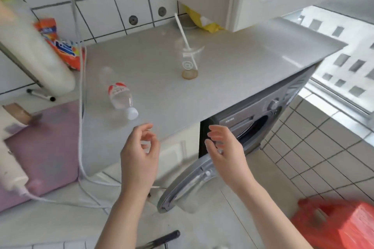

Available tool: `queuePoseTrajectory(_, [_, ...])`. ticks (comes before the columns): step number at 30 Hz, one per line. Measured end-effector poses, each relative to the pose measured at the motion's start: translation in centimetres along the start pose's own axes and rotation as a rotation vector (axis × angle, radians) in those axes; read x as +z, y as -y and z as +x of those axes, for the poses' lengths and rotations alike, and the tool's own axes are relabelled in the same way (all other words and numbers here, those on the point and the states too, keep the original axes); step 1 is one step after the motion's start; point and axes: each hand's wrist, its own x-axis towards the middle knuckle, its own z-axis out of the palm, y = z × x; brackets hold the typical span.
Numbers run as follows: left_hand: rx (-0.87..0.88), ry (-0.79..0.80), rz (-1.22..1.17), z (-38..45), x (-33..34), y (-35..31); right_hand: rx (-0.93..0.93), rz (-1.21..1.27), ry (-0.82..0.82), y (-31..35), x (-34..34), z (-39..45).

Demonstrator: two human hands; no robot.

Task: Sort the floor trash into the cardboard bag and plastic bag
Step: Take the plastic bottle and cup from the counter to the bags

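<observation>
A clear plastic bottle [121, 98] with a red-and-white label and white cap lies on its side on the grey countertop [232, 70]. Further back stands a clear plastic cup [189, 60] with a white straw in it. My left hand [139, 153] hovers in front of the counter edge, just below the bottle, with its fingers loosely curled and nothing in it. My right hand [224, 151] floats beside it with relaxed fingers, over the open washing machine door [188, 182], also holding nothing. A red plastic bag [336, 224] sits on the floor at the bottom right.
An orange snack packet [60, 44] leans by the tiled wall at the left, next to a large white jug [30, 46]. A yellow bag [202, 20] lies under the wall cabinet. A white cable [81, 127] hangs down the counter's left side. A pink mat [42, 151] covers the floor at the left.
</observation>
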Motion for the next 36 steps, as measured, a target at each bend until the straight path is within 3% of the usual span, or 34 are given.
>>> queuePoseTrajectory(5, [0.065,-0.171,0.137,6.1,0.1,0.9,-0.033,0.006,-0.008,1.3,0.6,7.2])
queuePoseTrajectory(12, [-0.076,-0.376,0.219,13.7,1.4,1.9,-0.024,-0.001,0.033,2.3,1.1,17.4])
queuePoseTrajectory(19, [-0.297,-0.329,0.244,18.2,2.2,2.5,-0.033,0.071,0.047,3.1,3.0,24.9])
queuePoseTrajectory(28, [-0.414,-0.323,0.241,19.4,2.5,3.5,-0.082,0.199,0.008,3.3,5.0,27.8])
queuePoseTrajectory(36, [-0.359,-0.335,0.161,18.6,2.1,1.8,-0.136,0.249,-0.003,3.4,4.9,26.7])
